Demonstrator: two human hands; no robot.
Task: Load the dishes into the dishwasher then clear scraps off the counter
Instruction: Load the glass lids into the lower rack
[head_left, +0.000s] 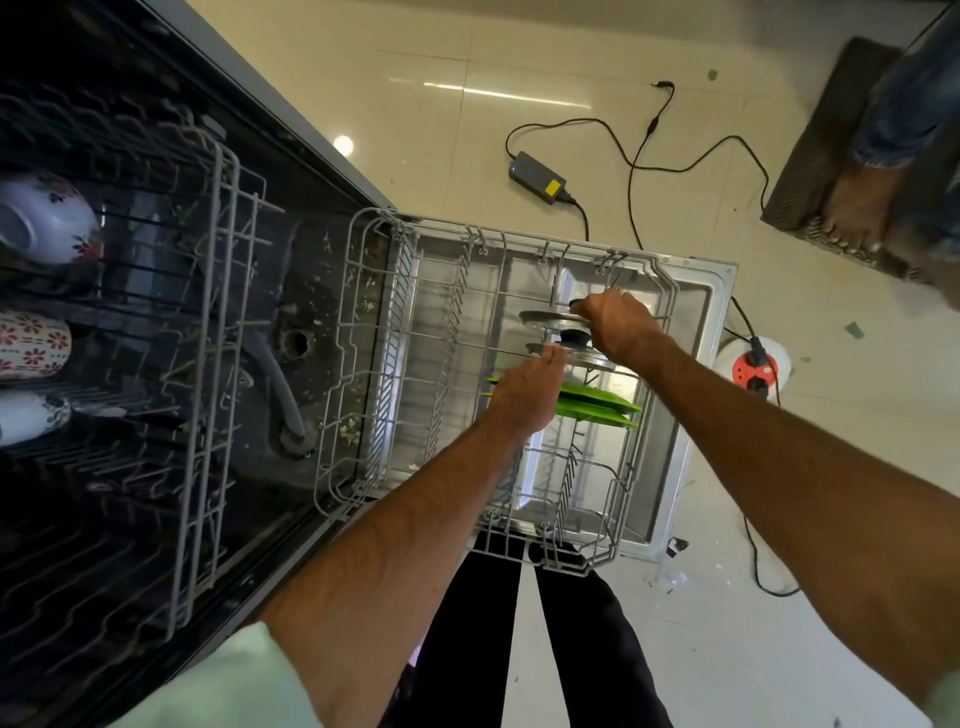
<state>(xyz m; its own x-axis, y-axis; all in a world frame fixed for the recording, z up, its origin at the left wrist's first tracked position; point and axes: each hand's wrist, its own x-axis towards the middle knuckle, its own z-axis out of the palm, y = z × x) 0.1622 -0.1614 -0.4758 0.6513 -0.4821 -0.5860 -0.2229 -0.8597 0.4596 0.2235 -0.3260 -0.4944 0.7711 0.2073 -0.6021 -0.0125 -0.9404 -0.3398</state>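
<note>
The dishwasher's grey lower rack (358, 322) is pulled out over the open door (696, 332). Two glass lids with black knobs stand on edge in the rack: the far lid (545, 318) and the near lid (589, 358). My right hand (618, 325) grips the far lid by its knob. My left hand (524, 389) holds the rim of the near lid. Two green plates (597, 405) stand upright just behind my left hand, partly hidden by it. Floral mugs (49, 218) sit in the upper rack (218, 291) at the left.
A power adapter (537, 176) with black cables lies on the tiled floor beyond the door. A red-and-white extension socket (753, 364) sits right of the door. Another person's bare foot (857, 213) stands on a dark mat at top right. My legs (519, 639) are below the rack.
</note>
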